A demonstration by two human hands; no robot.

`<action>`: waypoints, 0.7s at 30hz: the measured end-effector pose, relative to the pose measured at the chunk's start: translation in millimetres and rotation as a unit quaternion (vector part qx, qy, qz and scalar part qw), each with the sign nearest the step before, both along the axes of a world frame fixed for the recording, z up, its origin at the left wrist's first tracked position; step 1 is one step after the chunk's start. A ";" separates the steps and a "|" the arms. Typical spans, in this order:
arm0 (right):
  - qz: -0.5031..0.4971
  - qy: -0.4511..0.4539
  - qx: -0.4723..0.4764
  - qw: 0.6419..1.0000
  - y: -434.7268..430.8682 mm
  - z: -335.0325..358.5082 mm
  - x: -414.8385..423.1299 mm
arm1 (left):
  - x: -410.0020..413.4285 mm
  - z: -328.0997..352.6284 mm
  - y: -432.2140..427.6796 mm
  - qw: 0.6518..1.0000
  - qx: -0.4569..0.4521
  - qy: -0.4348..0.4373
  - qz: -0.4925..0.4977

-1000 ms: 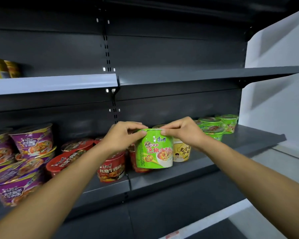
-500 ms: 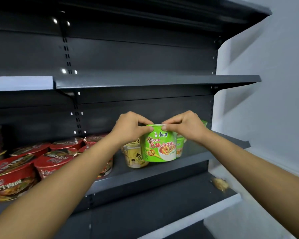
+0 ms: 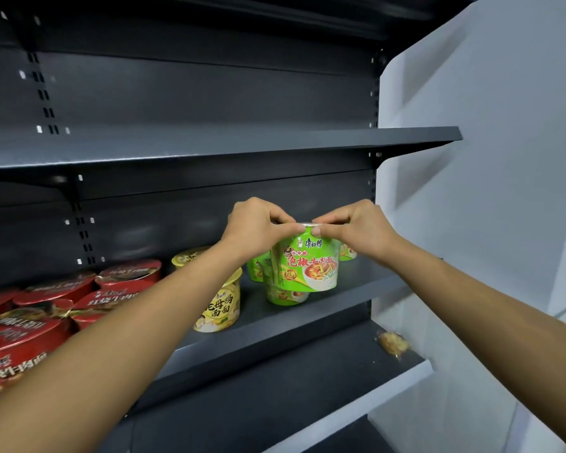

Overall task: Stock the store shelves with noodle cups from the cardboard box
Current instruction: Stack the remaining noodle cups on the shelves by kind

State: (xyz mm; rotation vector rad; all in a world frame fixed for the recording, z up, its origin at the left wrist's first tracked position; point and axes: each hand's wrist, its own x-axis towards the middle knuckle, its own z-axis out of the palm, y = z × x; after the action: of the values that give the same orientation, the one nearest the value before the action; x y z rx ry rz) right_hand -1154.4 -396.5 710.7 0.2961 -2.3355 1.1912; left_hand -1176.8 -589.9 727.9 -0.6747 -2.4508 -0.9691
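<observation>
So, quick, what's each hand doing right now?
Left hand: closed, pinching the rim of the green noodle cup.
Right hand: closed, pinching the same rim from the other side.

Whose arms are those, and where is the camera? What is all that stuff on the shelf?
Those are a person's two arms. The camera sits on the person's head and looks forward and down, so you see what they see. There is only this one view. The left hand and right hand pinch the top rim of a green cup of noodles, one from each side. It is over the shelf, right above a lower green cup; whether the two touch, I cannot tell. More green ones stand behind. To the left stand yellow cups and, further left, red cups. On the shelf below lies a small packet.
</observation>
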 end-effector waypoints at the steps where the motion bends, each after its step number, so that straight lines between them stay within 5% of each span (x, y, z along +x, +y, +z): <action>1: -0.005 0.001 0.001 1.000 4.7 0.6 -6.1 | -8.8 0.2 5.3 1.000 0.001 0.004 -0.001; 21: -0.062 0.020 0.038 0.997 99.4 -7.2 -105.6 | -121.9 -14.3 92.9 0.997 -0.023 0.038 -0.062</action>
State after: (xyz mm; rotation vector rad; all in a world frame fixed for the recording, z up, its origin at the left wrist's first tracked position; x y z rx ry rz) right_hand -1260.1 -297.1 703.5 0.1958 -2.3313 1.0302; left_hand -1298.7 -497.0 713.6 -0.8729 -2.3946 -0.9182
